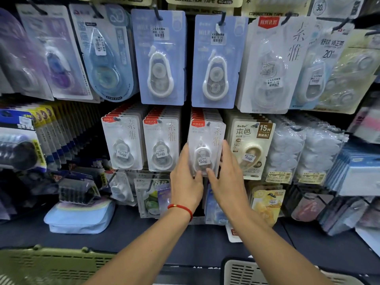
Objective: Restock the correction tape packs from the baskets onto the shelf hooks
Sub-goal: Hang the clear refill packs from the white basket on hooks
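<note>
The big shelf (144, 233) is full of hanging packs. Two baskets (51, 264) wait below. Both hands, left hand (186, 177) and right hand (224, 177), grip one correction tape pack (205, 145) by its sides, keeping it straight on its hook (208, 124).

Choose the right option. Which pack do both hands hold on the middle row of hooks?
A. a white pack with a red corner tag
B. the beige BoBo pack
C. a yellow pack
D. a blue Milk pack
A: the left hand and right hand grip the sides of the white pack, whose red tag shows at its top left.
</note>
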Motion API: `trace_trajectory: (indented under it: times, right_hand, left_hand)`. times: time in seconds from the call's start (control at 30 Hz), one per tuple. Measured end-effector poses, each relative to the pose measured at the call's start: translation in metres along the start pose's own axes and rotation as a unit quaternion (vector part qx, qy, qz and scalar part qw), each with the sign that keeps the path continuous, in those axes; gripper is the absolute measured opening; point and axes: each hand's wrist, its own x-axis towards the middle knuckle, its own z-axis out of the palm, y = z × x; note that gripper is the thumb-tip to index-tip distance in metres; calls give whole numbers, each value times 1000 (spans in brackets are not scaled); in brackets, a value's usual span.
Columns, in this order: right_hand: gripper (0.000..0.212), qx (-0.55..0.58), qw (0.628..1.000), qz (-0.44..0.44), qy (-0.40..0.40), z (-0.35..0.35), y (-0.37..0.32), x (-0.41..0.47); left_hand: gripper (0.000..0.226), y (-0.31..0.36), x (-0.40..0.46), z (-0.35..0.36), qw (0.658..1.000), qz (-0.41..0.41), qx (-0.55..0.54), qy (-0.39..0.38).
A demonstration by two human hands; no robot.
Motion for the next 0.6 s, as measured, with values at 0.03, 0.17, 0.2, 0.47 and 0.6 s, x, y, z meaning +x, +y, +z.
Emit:
trace_trajectory:
  times: [0.03, 0.17, 0.2, 0.47, 0.6]
  right_hand:
    - [89, -12, 1000, -2, -1, 0, 0, 0]
    - [89, -71, 995, -51, 47, 5, -1, -2]
    - [89, -78, 993, -60, 60, 6, -1, -3]
    - [84, -123, 984, -100, 79, 11, 6, -5]
    - [88, -191, 971, -123, 73, 3, 4, -6]
  left_hand:
    - [77, -1, 0, -1, 1000, 5, 0, -4]
    - [79, -7, 1, 0, 999, 12, 26, -32]
    - [81, -8, 1, 1, 999, 12, 35, -36]
    - [84, -8, 0, 1, 997, 1, 31, -69]
    - [86, -7, -2, -2, 995, -8, 51, -86]
